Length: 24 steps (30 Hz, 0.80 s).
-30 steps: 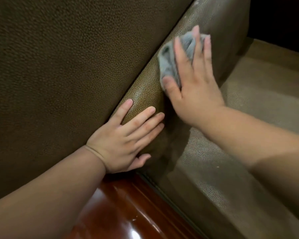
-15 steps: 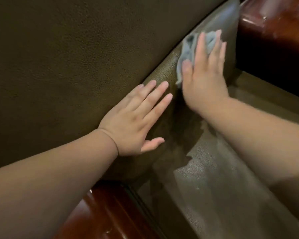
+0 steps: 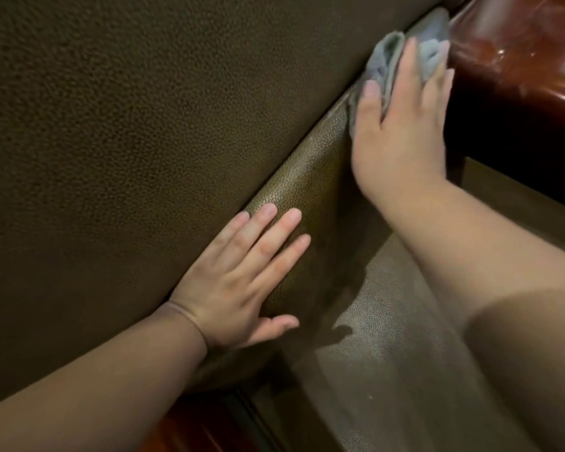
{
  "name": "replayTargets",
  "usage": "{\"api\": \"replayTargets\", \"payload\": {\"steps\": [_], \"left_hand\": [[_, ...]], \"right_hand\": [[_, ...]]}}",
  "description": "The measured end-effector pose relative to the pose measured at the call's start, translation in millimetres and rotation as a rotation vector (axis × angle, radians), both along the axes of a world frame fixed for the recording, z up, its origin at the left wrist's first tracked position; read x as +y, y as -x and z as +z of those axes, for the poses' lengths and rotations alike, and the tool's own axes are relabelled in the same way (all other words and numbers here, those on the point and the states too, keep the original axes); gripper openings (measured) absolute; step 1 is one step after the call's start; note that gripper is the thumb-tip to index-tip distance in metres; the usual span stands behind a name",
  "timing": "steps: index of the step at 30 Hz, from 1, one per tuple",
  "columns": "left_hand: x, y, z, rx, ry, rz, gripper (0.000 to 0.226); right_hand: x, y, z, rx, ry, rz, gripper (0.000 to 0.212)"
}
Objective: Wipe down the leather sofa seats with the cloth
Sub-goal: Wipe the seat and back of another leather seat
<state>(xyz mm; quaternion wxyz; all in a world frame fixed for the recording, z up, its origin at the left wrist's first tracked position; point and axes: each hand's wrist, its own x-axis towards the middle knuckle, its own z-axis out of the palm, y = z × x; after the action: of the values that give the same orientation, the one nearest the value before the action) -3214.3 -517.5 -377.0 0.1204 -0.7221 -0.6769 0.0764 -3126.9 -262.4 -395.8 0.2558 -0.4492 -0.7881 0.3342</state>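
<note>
A brown pebbled-leather sofa fills the view: a broad back cushion [image 3: 128, 141], a rounded bolster edge [image 3: 307, 197] running diagonally, and the paler seat [image 3: 388, 337] below. My right hand [image 3: 402, 125] lies flat with straight fingers on a crumpled grey cloth [image 3: 385, 57], pressing it against the far end of the rounded edge, close to the wooden armrest. My left hand [image 3: 238, 282] rests open on the near part of the same edge, fingers spread and thumb pointing toward the seat. The right hand is slightly blurred.
A glossy reddish wooden armrest [image 3: 519, 53] stands at the upper right, right beside the cloth. More polished wood frame [image 3: 203, 429] shows at the bottom, in front of the cushion. A dark gap lies under the armrest.
My right hand has slid the cloth farther along the rounded edge, up to the wooden armrest. My left hand has crept a little forward along the same edge. The view shifted rightward.
</note>
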Motion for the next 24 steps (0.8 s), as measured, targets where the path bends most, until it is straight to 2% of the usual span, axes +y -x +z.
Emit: {"api": "replayTargets", "payload": {"steps": [2, 5, 8, 10, 13, 15, 19, 21, 24], "left_hand": [[0, 1, -1, 0.000, -0.017, 0.002, 0.097], [-1, 0, -3, -0.018, -0.037, 0.000, 0.092], [-1, 0, -4, -0.016, -0.036, 0.006, 0.090], [-2, 0, -4, -0.005, -0.046, 0.013, 0.091], [-2, 0, -3, -0.011, -0.050, 0.009, 0.092], [-2, 0, -3, -0.011, -0.054, 0.013, 0.091], [-1, -4, 1, -0.013, -0.022, 0.032, 0.090], [0, -5, 5, -0.007, 0.006, 0.041, 0.090], [3, -7, 12, 0.004, 0.029, 0.042, 0.090]], "right_hand": [[-29, 1, 1, 0.022, -0.048, 0.024, 0.067], [-91, -30, -13, 0.027, -0.205, 0.328, 0.062], [-84, -48, -21, -0.014, -0.321, 0.496, 0.063], [-52, -35, -18, -0.059, -0.378, 0.429, 0.065], [-17, -8, -1, -0.021, -0.168, 0.136, 0.065], [-35, 0, 8, -0.002, -0.102, 0.052, 0.064], [-98, -23, 6, -0.164, -0.255, 0.344, 0.067], [-75, -32, 6, -0.167, -0.292, 0.480, 0.066], [-40, -35, 6, -0.184, -0.390, 0.557, 0.062]]}}
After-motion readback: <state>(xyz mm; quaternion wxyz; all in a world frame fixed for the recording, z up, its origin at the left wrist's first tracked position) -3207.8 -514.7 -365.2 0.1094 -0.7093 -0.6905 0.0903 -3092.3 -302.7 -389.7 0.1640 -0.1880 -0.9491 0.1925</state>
